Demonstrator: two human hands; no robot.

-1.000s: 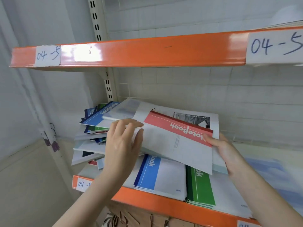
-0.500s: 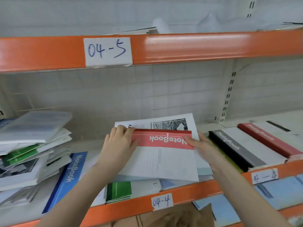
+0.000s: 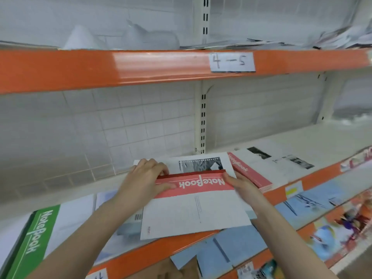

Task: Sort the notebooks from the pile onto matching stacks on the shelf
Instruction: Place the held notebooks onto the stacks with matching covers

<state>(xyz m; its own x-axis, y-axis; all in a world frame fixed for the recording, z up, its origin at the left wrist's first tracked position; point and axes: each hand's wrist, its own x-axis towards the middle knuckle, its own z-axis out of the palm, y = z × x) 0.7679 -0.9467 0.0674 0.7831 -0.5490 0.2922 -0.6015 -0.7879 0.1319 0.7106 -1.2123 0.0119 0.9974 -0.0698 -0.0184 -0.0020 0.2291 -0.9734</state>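
So since a sec ago the view has swung right along the shelf (image 3: 298, 137): the messy pile that sat at far left is out of shot now, and the red stack (image 3: 251, 174) plus a printed-cover stack (image 3: 281, 160) have come in on the right. Both hands carried the red notebook (image 3: 193, 202) along w/ that swing, same grip, so I'd say it's most of the way to its matching stack but not set down yet.

Going left to right: green notebook (image 3: 38, 234) lies flat at near left, title strip running near-to-far. Next, left hand (image 3: 145, 182) grips the red notebook's far left corner, fingers curled over the far edge, thumb laid on the red band. The notebook is held just over the shelf's near edge, w/ a photo-print notebook (image 3: 201, 164) under it, sticking out past its far edge; near edge overhangs the orange front rail (image 3: 161, 246). Red title band sits at the far side, lettering upside down to the wearer, so its top points away; long axis runs near-to-far, twisted a bit so the near end swings left. Right hand (image 3: 243, 188) holds the right edge, thumb on the band's end, other fingers hidden beneath.

Just right of that hand sits the red stack, band at its left side, long axis near-to-far. The held one will prob need a quarter turn to match, band direction differs
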